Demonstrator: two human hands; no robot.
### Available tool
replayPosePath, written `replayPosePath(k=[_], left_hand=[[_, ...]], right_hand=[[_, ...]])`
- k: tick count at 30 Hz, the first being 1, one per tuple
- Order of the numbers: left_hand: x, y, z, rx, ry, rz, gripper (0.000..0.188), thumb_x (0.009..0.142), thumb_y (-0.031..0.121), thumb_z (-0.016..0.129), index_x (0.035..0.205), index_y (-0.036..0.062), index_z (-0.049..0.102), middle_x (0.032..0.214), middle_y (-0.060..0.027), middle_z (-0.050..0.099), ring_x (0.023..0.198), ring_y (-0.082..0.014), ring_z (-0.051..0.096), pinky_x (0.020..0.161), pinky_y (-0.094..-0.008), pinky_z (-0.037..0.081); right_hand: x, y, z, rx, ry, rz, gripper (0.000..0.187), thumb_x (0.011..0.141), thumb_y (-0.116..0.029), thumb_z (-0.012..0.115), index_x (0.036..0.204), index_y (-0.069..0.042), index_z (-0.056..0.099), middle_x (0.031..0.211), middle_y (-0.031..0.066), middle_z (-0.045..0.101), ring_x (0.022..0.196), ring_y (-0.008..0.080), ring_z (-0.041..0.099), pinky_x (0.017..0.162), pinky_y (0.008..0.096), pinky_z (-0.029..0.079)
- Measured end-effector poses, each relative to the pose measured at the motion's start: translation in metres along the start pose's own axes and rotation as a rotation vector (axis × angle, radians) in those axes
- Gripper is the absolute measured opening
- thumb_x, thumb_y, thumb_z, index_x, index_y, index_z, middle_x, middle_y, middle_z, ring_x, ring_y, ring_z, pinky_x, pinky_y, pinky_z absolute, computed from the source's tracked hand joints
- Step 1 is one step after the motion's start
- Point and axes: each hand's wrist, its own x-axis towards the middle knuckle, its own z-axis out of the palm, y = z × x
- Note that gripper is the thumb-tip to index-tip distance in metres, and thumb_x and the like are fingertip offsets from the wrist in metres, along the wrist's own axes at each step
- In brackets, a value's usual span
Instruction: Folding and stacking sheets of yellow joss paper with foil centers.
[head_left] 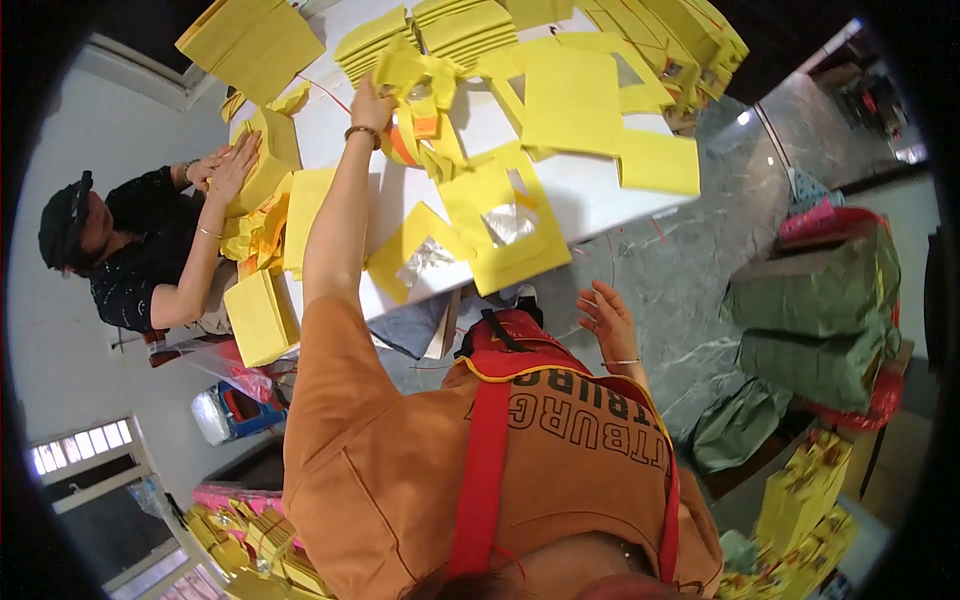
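My left arm reaches far across the white table (592,212). At its end my left hand (371,104) is closed on the edge of a crumpled yellow paper bundle (428,98), which has orange and silvery patches on it. My right hand (608,322) hangs off the table's near side, fingers apart and holding nothing. Between the hands lie yellow paper sheets with silver foil squares (508,224). Beyond my left hand stand stacks of folded yellow paper (463,35). A large flat yellow sheet (572,102) lies to the right of the bundle.
A co-worker (150,240) at the left presses both hands on a yellow paper stack (268,158). Green wrapped bundles (815,290) sit on the right, beside the grey marbled floor (680,290). More yellow paper bundles (800,500) stand at the lower right. I wear a red apron.
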Motion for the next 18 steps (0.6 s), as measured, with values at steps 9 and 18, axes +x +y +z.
replayPosePath(k=[9,18], left_hand=[[0.060,-0.059,0.010,0.230,0.026,0.175,0.051,0.080,0.022,0.051,0.128,0.0128,0.039,0.134,-0.0265,0.024,0.121,-0.0350,0.033,0.099,-0.0352,0.028],[0.025,0.030,-0.018,0.331,0.050,0.145,0.046,0.080,0.025,0.058,0.119,0.0048,0.046,0.113,-0.0135,0.053,0.108,-0.0250,0.048,0.089,-0.0322,0.039]], right_hand=[[0.074,-0.096,0.011,-0.109,-0.079,-0.076,0.032,0.089,-0.020,0.048,0.118,-0.008,0.047,0.109,0.0056,0.054,0.096,0.0141,0.054,0.076,0.0263,0.044],[0.151,-0.163,0.023,-0.368,-0.329,-0.045,0.030,0.088,-0.018,0.049,0.116,-0.006,0.048,0.106,0.0056,0.057,0.096,0.0134,0.054,0.077,0.0257,0.043]])
